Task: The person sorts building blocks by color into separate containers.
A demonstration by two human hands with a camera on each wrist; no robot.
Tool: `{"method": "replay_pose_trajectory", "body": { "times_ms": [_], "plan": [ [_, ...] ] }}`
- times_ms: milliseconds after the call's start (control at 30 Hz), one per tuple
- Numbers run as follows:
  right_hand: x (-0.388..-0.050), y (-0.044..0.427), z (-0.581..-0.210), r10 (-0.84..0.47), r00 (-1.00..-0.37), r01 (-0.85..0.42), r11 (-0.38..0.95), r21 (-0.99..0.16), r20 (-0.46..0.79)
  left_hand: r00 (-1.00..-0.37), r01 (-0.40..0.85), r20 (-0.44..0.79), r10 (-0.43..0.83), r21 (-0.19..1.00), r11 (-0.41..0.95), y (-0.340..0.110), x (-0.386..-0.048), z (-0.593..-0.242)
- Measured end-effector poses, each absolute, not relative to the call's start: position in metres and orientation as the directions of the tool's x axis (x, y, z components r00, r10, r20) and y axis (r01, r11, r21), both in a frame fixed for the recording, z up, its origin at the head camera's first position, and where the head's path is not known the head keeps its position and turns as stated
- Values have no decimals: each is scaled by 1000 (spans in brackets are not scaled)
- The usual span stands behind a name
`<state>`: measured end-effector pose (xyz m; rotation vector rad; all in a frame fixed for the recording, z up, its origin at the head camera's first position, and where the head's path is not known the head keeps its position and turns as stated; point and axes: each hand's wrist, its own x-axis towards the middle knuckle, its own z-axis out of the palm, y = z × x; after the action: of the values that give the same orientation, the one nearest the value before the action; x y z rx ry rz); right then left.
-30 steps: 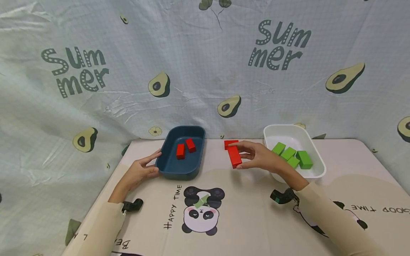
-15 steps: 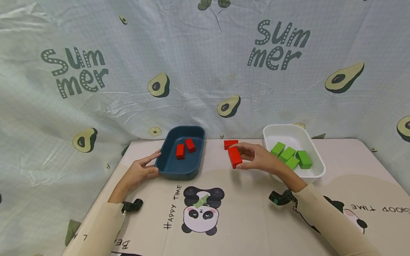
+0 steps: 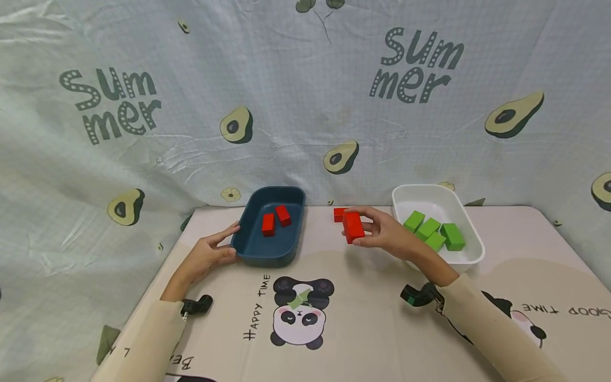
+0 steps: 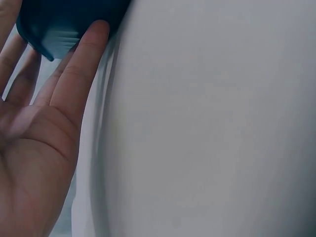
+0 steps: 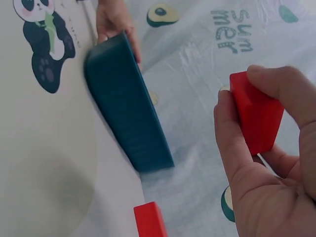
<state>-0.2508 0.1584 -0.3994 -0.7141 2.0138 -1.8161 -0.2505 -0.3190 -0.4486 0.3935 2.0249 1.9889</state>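
Note:
My right hand (image 3: 393, 236) pinches a red block (image 3: 354, 228) between thumb and fingers, above the table. In the right wrist view the thumb presses one end of this block (image 5: 259, 116). Just behind it a second red block (image 3: 339, 214) lies on the table, partly covered by the held one. My left hand (image 3: 205, 261) touches the left side of a dark blue tub (image 3: 258, 250), its fingers extended along the wall. Two red blocks (image 3: 268, 225) lie inside that tub. The left wrist view shows a fingertip against the tub's outside (image 4: 64, 29).
To the right stands a white tub (image 3: 470, 252) with several green blocks (image 3: 452, 237) in it. Behind everything hangs a printed curtain (image 3: 286, 95) at the table's back edge. The table cover (image 3: 363, 329) bears panda prints.
The red block in my right hand has risen slightly and tipped, so it looks shorter from the head. My left hand stays at the blue tub.

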Motion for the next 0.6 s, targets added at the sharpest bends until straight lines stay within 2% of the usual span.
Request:
{"method": "replay_pose_trajectory", "body": {
  "times_ms": [300,433,600],
  "plan": [
    [-247,158,-393,-495,-867,-170,199,-965,50,-919,5,1,393,1000,9,-319,-251,-447],
    [-247,157,-392,-485,-870,-240,258,-936,89,-919,9,4,394,1000,11,-320,-251,-448],
    [-248,153,-391,-501,-855,-294,257,-921,133,-920,9,3,391,1000,15,-320,-250,-449]
  ]
}}
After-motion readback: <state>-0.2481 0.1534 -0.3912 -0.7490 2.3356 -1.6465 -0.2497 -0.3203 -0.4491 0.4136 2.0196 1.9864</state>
